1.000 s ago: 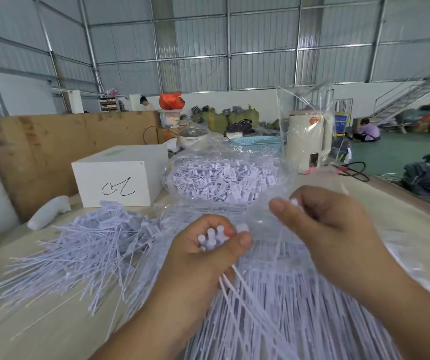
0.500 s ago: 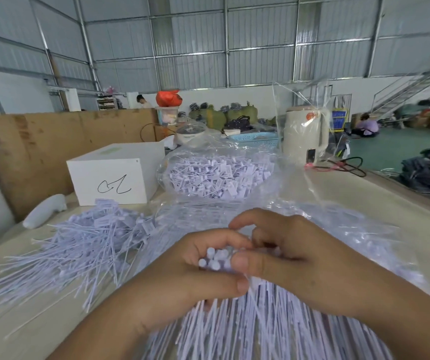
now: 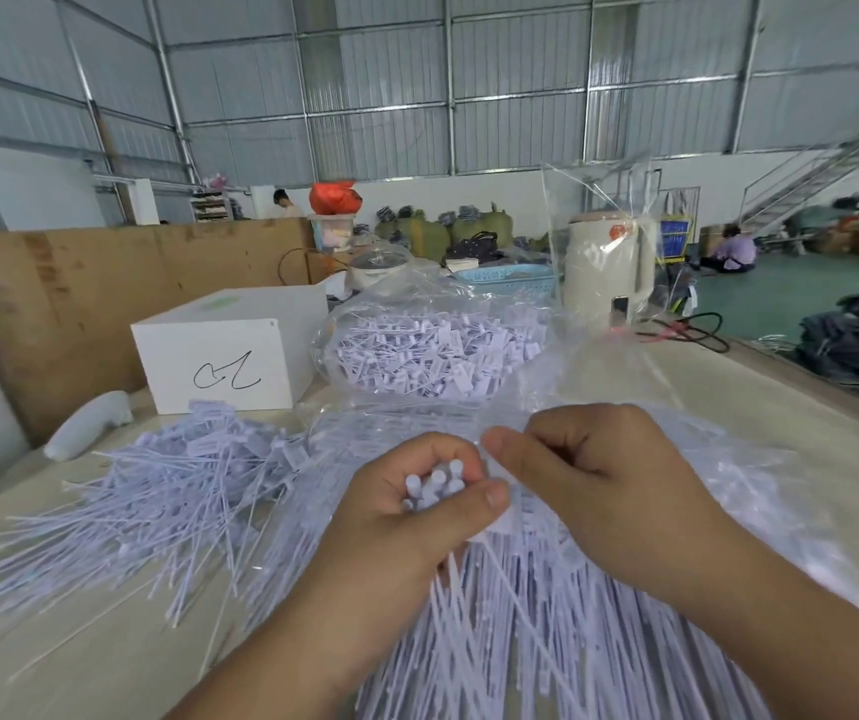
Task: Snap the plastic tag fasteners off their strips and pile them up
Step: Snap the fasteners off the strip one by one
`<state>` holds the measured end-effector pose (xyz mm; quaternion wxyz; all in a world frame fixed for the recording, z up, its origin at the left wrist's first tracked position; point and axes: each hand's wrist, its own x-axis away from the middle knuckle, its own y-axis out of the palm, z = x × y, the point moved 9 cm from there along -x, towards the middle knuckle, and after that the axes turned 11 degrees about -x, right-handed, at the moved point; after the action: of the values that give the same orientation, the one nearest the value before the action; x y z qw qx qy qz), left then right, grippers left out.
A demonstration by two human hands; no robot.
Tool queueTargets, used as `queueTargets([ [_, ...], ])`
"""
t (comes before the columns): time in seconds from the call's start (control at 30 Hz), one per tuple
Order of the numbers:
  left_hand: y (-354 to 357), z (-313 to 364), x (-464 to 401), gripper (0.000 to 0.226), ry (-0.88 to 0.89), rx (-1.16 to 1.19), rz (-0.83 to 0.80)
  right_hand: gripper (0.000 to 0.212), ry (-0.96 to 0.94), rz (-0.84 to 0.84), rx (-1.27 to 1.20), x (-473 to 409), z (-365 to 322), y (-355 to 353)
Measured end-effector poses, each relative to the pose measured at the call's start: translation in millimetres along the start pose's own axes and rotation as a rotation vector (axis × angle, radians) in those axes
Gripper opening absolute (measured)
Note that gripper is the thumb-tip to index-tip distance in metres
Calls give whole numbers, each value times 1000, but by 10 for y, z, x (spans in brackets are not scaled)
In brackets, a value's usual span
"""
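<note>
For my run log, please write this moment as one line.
left hand: holds bundle of fasteners | right hand: pinches at bundle top | loose pile: left on table

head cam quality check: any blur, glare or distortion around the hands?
Head view: wide-angle bowing bends the wall beams and table edge; hands sharp, left hand gripping the fastener bundle, right hand beside it; orange blur at the right edge; clear bag shows mild sheen; lighting soft, shadows faint.

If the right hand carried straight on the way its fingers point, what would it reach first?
The right hand points left toward the bundle of fasteners gripped in the left hand; it would likely meet those tips first, though depth is hard to judge.
</note>
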<state>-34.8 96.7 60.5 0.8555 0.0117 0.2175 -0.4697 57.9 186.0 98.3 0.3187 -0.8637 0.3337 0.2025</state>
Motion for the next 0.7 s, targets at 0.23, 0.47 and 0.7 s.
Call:
queueTargets([
  [0.23, -109, -123, 21, 24, -88, 127, 204, 50, -216, 370, 453, 73, -312, -192],
  [0.47, 27, -16, 29, 25, -73, 78, -83, 39, -48, -113, 6, 62, 3, 98],
  [0.7, 150, 27, 102, 26, -61, -45, -353, 72, 53, -223, -49, 170, 42, 256],
])
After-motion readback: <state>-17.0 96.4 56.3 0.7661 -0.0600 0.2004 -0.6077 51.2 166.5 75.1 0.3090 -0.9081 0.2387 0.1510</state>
